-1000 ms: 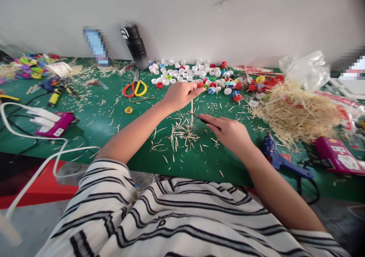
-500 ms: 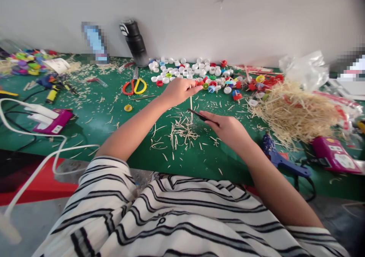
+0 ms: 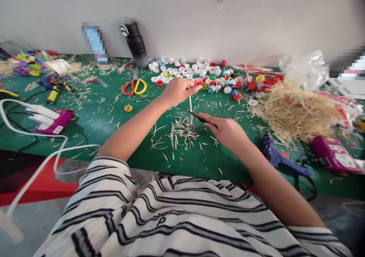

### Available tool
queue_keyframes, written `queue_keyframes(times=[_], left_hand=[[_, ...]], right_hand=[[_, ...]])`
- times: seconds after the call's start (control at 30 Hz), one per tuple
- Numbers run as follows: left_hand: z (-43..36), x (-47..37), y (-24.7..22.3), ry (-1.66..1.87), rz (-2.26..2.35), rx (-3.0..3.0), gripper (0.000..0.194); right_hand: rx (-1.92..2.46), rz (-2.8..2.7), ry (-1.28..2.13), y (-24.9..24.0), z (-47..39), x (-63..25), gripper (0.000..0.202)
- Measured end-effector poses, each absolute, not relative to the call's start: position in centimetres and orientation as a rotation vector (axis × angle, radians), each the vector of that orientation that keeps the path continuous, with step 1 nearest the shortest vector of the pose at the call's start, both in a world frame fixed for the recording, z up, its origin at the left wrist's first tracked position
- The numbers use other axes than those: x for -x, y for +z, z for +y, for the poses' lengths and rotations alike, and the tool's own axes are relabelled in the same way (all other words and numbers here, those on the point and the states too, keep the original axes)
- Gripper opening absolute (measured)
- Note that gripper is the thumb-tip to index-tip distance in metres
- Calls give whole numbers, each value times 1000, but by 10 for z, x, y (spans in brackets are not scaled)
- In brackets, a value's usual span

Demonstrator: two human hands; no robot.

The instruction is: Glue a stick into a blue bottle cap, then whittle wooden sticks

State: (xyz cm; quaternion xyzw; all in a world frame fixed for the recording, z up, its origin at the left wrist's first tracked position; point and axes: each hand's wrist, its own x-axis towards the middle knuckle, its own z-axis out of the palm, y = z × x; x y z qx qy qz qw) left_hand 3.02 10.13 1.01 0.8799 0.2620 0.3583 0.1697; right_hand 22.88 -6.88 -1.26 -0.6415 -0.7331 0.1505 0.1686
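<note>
My left hand (image 3: 179, 91) pinches the top of a thin pale wooden stick (image 3: 191, 103), which points down toward the table. Fingers closed round its dark handle, my right hand (image 3: 225, 128) holds a craft knife (image 3: 197, 116). The blade crosses the stick's lower part and appears to touch it. Below them lies a scatter of wood shavings (image 3: 182, 132). Just past my left fingertips are a red cap (image 3: 197, 83) and a green cap (image 3: 205, 86); I cannot tell whether the red one is on the stick.
Many bottle caps (image 3: 182, 72) spread behind my hands. Scissors (image 3: 134, 86) and a black bottle (image 3: 134, 43) stand to the left. On the right are a heap of shavings (image 3: 302, 112), a blue glue gun (image 3: 281, 160) and a purple power strip (image 3: 335, 156). A white cable (image 3: 61, 145) hangs at left.
The knife and my right hand have shifted slightly down and left along the stick. My left hand stays almost in place.
</note>
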Motion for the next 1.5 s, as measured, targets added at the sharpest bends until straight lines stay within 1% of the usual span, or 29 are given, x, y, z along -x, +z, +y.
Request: queue_keyframes(times=[0.17, 0.37, 0.73, 0.9, 1.1, 1.27, 1.4, 1.5], left_hand=[[106, -26, 7, 1032, 759, -2501, 71], [98, -34, 11, 1025, 761, -2520, 70], [106, -23, 9, 1010, 764, -2519, 71], [100, -28, 12, 984, 787, -2522, 68], [96, -34, 10, 1031, 848, -2475, 68], [98, -34, 7, 1027, 908, -2450, 68], [94, -35, 9, 963, 973, -2487, 64], [90, -36, 11, 926, 997, -2527, 59]], right_hand=[[1796, -2077, 489, -18, -78, -239, 44], [1873, -2139, 366, -14, -71, -227, 46], [1806, -2170, 505, -13, -77, -245, 42], [1736, -2153, 460, -14, -72, -241, 44], [1801, -2129, 321, -14, -65, -230, 45], [1793, -2101, 366, -15, -64, -230, 45], [1724, -2075, 401, -17, -64, -233, 45], [1736, -2070, 400, -17, -65, -234, 45]])
